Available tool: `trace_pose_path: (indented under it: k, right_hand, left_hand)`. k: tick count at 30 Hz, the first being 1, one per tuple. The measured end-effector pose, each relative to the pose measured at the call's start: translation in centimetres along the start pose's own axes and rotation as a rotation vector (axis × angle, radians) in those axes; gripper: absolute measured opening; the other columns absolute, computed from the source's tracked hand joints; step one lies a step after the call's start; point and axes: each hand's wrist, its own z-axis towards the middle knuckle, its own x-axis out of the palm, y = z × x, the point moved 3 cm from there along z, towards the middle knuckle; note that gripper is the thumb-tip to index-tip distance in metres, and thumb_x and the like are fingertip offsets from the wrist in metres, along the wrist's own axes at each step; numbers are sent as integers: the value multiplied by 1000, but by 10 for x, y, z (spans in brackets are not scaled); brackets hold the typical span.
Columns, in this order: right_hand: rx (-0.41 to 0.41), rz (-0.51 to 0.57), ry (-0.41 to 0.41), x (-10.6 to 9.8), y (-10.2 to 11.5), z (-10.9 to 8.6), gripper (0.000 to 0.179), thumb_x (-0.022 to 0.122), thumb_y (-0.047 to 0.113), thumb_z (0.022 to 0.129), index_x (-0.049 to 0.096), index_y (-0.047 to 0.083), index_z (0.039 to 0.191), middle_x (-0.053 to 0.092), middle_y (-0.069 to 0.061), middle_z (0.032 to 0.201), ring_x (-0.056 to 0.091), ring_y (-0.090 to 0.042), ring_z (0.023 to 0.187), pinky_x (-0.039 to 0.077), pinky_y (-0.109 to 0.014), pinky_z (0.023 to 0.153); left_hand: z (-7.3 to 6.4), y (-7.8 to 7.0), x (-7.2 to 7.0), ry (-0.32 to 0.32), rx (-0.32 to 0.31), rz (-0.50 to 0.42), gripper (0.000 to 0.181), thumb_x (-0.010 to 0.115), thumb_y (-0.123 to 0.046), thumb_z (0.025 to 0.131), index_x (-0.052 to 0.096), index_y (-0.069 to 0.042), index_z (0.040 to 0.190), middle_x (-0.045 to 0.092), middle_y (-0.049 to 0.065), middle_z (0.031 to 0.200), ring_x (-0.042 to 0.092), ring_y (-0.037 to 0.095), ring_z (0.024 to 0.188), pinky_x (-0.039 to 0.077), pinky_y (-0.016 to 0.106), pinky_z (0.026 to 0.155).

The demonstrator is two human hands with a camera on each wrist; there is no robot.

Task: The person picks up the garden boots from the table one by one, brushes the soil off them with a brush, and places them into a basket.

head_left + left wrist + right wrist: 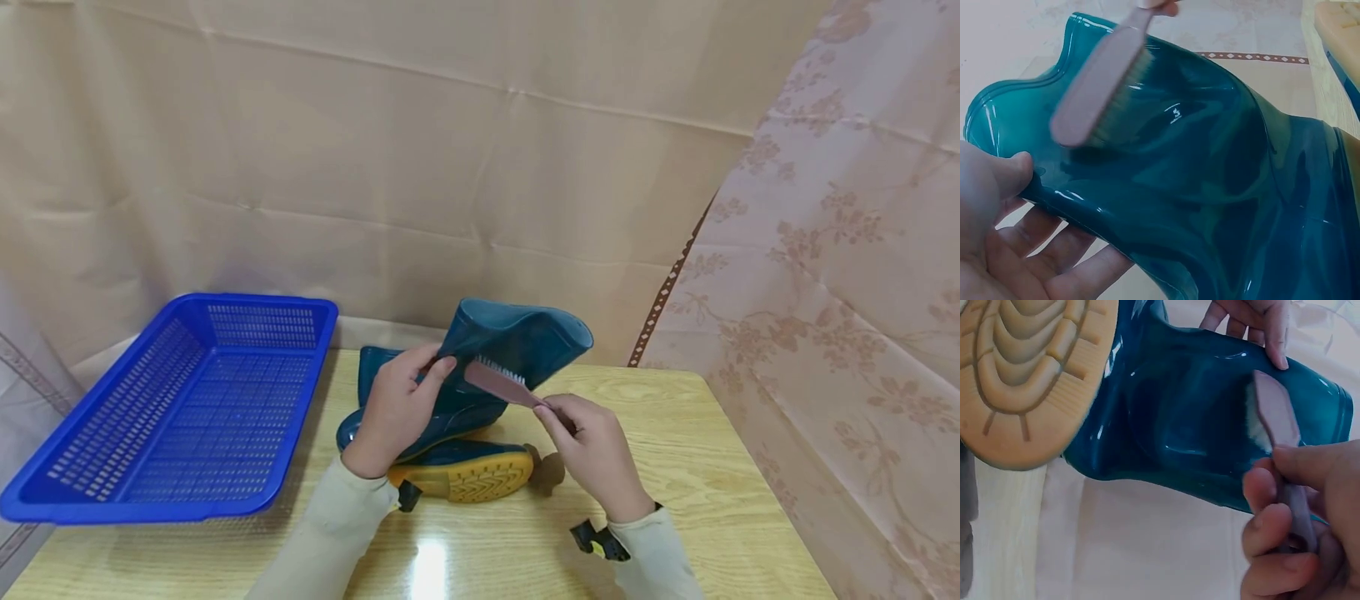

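My left hand [397,408] grips the top edge of a glossy teal rubber boot [540,346], thumb on the near side and fingers behind, as the left wrist view shows. The boot's shaft tilts up to the right, its opening uppermost. In my right hand [596,446] is a brush [501,383] with a pinkish-brown back and pale bristles, pinched by its handle. Those bristles lie against the shaft near the top in the left wrist view. Below, a second teal boot lies on its side, its yellow treaded sole [491,477] facing me.
To the left stands a blue plastic basket [300,454] with slotted walls. A small brown object [549,473] sits by the second boot's sole. Beige cloth [420,167] hangs behind the wood-grain table [720,517], and flowered cloth [847,275] hangs on the right.
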Motion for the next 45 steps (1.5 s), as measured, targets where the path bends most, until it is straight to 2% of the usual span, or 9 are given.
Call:
trace_pose_path:
  k: [4,8,14,19,27,32,36,39,45]
  right_hand:
    - [91,-16,149,7,-7,0,6,72,16,99,78,17,96,62,14,75,45,-2,57,40,-22,49]
    - [124,-73,274,14,-12,-1,11,72,19,99,76,22,90,60,16,72,46,-2,56,39,-23,51]
    - [186,-102,372,20,-21,-4,16,70,22,100,76,19,87,58,15,65,42,-2,50,35,-23,48]
    - [210,-97,392,20,-23,-5,16,69,22,101,77,17,88,61,13,66,43,-3,49,36,-23,48]
    - [241,-183,385,12,-24,-5,16,73,19,98,73,21,82,60,10,65,44,-4,52,36,-23,51]
    - [123,-157,347,6,-13,-3,13,72,22,99,75,24,87,65,15,73,44,0,54,39,-23,52]
    - [37,-152,247,2,-3,0,8,73,22,99,78,24,93,68,15,83,48,1,59,42,-22,54]
    - [94,-170,230,0,-2,1,7,73,21,98,79,22,93,68,14,81,48,-2,59,40,-23,53]
    - [261,-202,383,4,-12,-3,13,73,19,98,77,22,86,64,14,71,46,-5,54,37,-24,51]
  left_hand:
    - [0,2,-1,-7,-2,8,23,57,-27,108,74,-14,117,73,1,111,63,16,92,53,40,81]
    - [0,2,-1,-9,0,7,23,57,-27,108,74,-13,116,73,0,109,63,15,91,53,39,78]
    - [0,-1,-1,-1,-13,-1,21,57,-26,108,74,-16,113,72,-1,104,61,14,88,51,37,74]
    - [-1,-3,-1,1,-26,4,19,57,-26,108,74,-17,113,72,-1,104,61,14,89,52,37,75]
    - [-1,-2,-2,0,-30,12,21,56,-28,108,73,-17,113,71,-1,103,60,15,88,50,38,77]
    - [-1,0,-1,-9,-14,16,22,56,-30,108,73,-16,111,71,1,100,60,14,87,49,37,75]
    - [-1,0,-2,-13,-14,-15,23,56,-28,108,74,-14,111,72,4,98,60,15,85,48,35,72]
    - [0,1,-3,-23,-33,-55,23,56,-27,108,75,-14,115,73,4,99,62,16,85,51,35,74]
    - [1,1,-5,-52,-59,-92,23,58,-26,107,75,-14,117,74,3,99,62,16,86,51,37,74]
